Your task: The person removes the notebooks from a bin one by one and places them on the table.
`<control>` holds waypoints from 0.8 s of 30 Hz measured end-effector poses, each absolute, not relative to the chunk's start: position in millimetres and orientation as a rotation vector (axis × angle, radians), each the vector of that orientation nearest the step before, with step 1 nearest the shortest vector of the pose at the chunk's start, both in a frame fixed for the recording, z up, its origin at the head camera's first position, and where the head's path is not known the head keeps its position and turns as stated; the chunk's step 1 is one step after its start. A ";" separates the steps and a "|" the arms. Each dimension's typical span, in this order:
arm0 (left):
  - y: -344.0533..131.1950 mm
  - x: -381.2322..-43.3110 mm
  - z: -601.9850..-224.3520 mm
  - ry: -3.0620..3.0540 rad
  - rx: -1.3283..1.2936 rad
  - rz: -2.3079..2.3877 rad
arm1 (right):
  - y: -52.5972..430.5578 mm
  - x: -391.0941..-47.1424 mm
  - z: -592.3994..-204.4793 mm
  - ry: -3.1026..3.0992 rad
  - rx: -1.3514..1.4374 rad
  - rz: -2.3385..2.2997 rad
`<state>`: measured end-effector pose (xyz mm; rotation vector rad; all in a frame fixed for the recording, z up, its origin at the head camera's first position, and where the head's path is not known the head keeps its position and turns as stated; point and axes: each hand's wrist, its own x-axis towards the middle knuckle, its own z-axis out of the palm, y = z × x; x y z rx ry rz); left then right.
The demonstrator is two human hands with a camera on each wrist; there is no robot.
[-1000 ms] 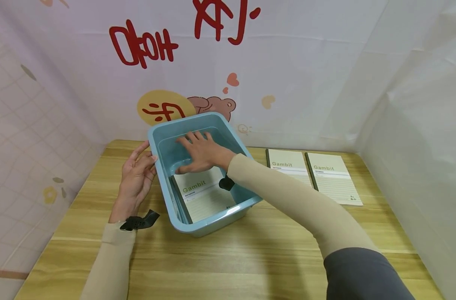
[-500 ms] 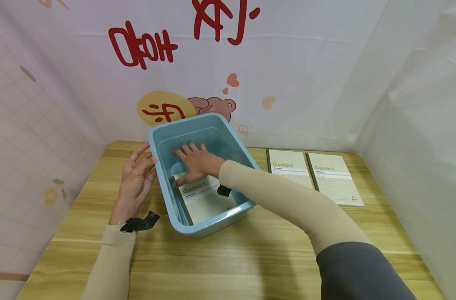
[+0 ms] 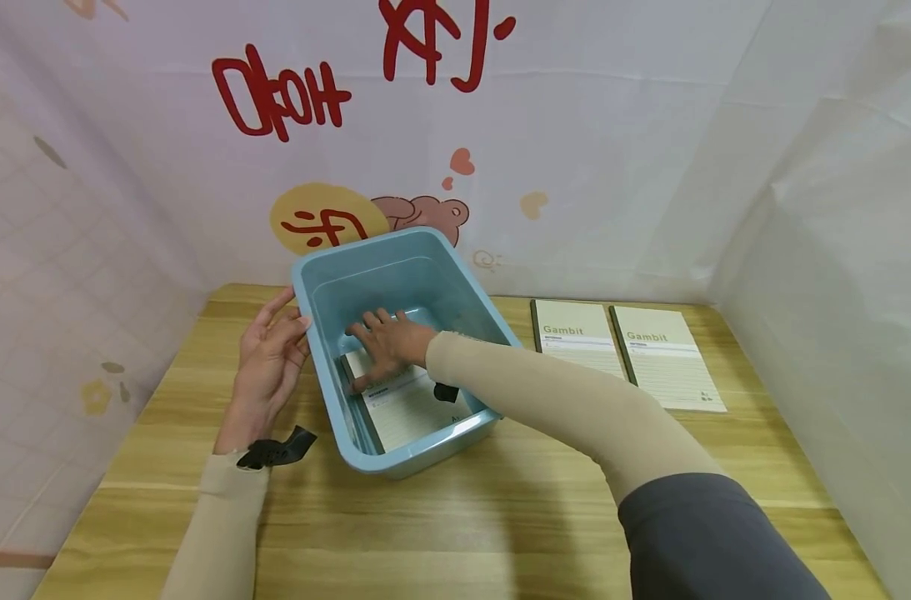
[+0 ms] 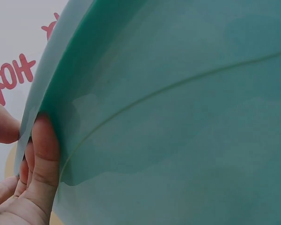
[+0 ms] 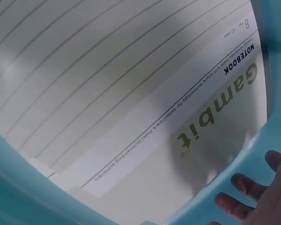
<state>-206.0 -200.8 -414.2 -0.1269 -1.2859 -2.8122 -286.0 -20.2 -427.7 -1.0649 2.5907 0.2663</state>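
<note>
A light blue plastic bin point(image 3: 417, 467) stands angled on the wooden table. My left hand point(image 3: 263, 358) pinches its left rim, with fingers on both sides of the lip in the left wrist view. Inside the bin lies a cream Gambit notebook point(image 3: 410, 417), its printed cover up and its dark spine toward the left wall. My right hand point(image 3: 387, 346) reaches down into the bin with fingers spread, low over the top part of the notebook. In the right wrist view the fingertips point(image 5: 246, 185) show beside the notebook's top edge, against the blue bin. Nothing is gripped by this hand.
Two more Gambit notebooks point(image 3: 575, 333) lie side by side at the back right of the table point(image 3: 440, 533). A white printed backdrop point(image 3: 613, 167) rises close behind the bin, and white sheeting flanks both sides.
My right hand has moved down and slightly left inside the bin, from over its back part to over the notebook. My left hand keeps hold of the rim.
</note>
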 end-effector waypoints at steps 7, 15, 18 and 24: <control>-198.3 -206.5 -415.4 -1.293 -0.134 -2.808 | -19.9 -285.3 -435.5 2.548 -1.038 0.289; -199.9 -206.3 -418.0 -1.288 -0.133 -2.812 | -21.2 -284.3 -436.7 2.520 -1.041 0.302; -200.6 -206.4 -417.7 -1.282 -0.131 -2.814 | -22.2 -284.7 -437.3 2.518 -1.047 0.305; -201.1 -206.7 -417.2 -1.292 -0.129 -2.801 | -23.9 -285.1 -437.0 2.518 -1.058 0.326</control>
